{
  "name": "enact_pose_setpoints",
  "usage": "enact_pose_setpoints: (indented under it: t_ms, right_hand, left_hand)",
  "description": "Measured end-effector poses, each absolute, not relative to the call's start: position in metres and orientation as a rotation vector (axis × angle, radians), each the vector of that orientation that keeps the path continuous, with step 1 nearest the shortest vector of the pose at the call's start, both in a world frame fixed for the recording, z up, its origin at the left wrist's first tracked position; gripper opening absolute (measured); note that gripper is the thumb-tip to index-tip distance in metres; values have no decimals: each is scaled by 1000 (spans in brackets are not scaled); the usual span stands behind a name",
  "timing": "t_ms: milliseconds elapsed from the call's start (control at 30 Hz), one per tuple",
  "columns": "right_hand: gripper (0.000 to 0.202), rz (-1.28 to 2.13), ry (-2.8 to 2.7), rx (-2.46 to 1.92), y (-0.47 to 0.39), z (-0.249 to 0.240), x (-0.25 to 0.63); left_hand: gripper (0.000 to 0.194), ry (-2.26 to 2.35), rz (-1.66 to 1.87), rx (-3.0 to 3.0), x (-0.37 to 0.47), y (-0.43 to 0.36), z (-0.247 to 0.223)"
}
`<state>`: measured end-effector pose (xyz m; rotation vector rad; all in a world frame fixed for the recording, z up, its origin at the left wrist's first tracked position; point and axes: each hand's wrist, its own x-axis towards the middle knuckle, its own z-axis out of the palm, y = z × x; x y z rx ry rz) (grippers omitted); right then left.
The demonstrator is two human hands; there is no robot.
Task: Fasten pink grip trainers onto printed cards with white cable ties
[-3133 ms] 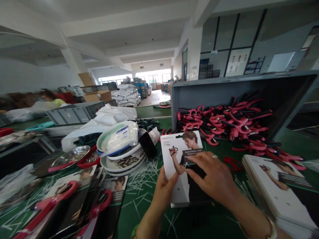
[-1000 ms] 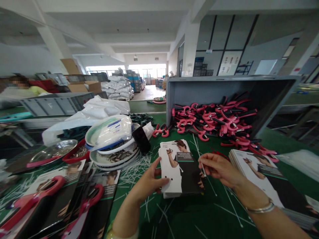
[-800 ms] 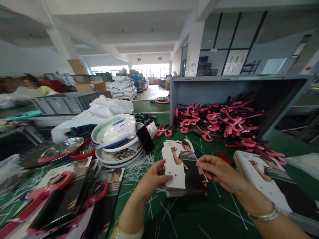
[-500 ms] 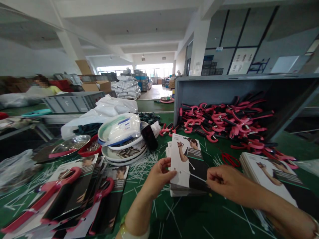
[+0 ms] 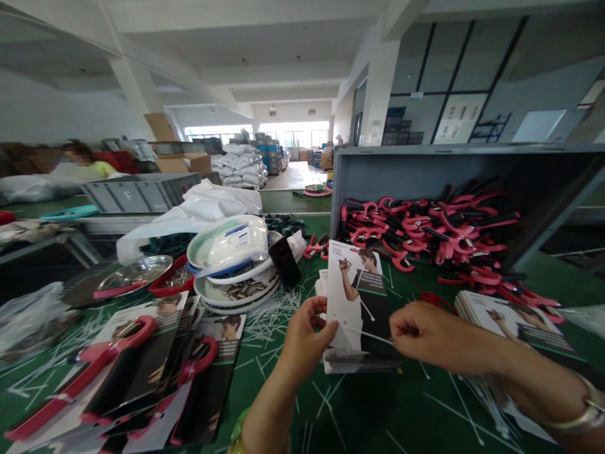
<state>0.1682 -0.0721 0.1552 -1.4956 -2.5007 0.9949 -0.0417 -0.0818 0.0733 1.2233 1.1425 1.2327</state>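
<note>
A printed card (image 5: 347,287) stands tilted up on a stack of cards (image 5: 352,362) in front of me. My left hand (image 5: 309,334) pinches the card's left edge between thumb and fingers. White ties (image 5: 366,309) pass through the card's small holes. At the card's right side, my right hand (image 5: 416,331) is closed on the end of the lower tie. To the left lie cards with pink and black pliers (image 5: 116,353) on them. Another stack of cards (image 5: 524,328) sits to the right, partly behind my right forearm.
A tipped grey crate (image 5: 378,167) spills many pink-handled pliers (image 5: 454,233). Stacked plates (image 5: 236,293), a phone (image 5: 284,263), a metal bowl (image 5: 135,274) and a red tray (image 5: 174,277) stand left of centre. Loose white ties (image 5: 271,321) litter the green table. A person (image 5: 85,161) is at far left.
The card is raised and tilted more upright in my left hand. My right hand has turned and moved slightly up, and its forearm is higher.
</note>
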Motion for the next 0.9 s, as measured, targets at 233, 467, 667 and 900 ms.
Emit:
enact_pose_setpoints:
  t_ms: [233,467,667,900]
  right_hand:
    - [14,920,-2508,-1482,-65,161,169]
    - [14,942,-2543,-1467,-64,163,169]
    - [15,1055,-2468,-1398,-59,158,160]
    - [25,1284,-2224,-1417,-41,110,148]
  left_hand:
    - [30,1209,1259,1256,-42,-84,77]
    - [29,1246,1307,1286,-41,-86,80]
    - [30,1211,1310,1218,-39,-87,82]
    - [42,914,1202,789,-42,-79,68]
